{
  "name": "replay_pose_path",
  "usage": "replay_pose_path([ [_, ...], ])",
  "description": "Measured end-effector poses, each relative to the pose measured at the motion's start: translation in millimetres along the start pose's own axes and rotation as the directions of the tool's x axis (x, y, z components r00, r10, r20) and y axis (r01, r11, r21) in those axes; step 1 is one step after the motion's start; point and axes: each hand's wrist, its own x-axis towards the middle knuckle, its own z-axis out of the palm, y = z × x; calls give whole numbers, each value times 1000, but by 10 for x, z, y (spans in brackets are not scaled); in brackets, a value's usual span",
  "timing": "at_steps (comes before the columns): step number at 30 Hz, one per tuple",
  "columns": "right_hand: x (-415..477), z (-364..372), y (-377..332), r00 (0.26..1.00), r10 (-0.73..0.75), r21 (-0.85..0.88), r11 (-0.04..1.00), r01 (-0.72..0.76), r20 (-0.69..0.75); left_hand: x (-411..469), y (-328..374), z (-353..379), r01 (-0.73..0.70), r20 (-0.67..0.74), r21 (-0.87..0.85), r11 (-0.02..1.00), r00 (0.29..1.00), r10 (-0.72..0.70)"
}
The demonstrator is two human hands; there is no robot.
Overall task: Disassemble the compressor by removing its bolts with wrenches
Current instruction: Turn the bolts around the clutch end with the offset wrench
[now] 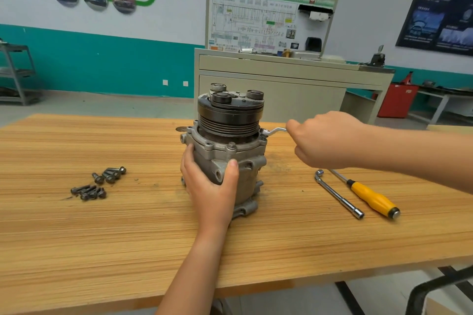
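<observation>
While the left grip [207, 183] wraps fingers and thumb round the housing of the compressor [230, 120], presumably to stop it turning on the tabletop [128, 238], the right grip [323, 143] is fisted on a cranked chrome ring wrench [275, 131], whose head sits on a flange bolt [263, 136] just left of that fist. Compressor stands upright between both grips, pulley end up: rough grey cast metal, dark ribbed pulley. Loose bolts [99, 183], dark with flanged heads, lie well left of the left grip, likely parked clear. L-socket wrench [337, 197] and yellow-handled screwdriver [371, 197] lie near the right grip's near side, within reach.
</observation>
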Motion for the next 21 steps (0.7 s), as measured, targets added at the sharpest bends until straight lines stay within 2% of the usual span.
replay_pose_path([
  [5, 0, 28, -45, 999, 17, -107, 994, -22, -39, 0, -6, 2, -6, -10, 1, 1000, 1000, 6],
  [10, 55, -117, 9, 992, -114, -298, 950, 92, -58, 3, -8, 11, -14, -19, -1, 1000, 1000, 14],
  [15, 33, -62, 11, 996, -90, -147, 985, 89, -6, 5, -7, -1, -27, -12, -4, 1000, 1000, 27],
  [21, 88, 16, 64, 985, -147, -158, 979, 131, -95, 1, -15, -17, -20, 1, 3, 1000, 1000, 20],
])
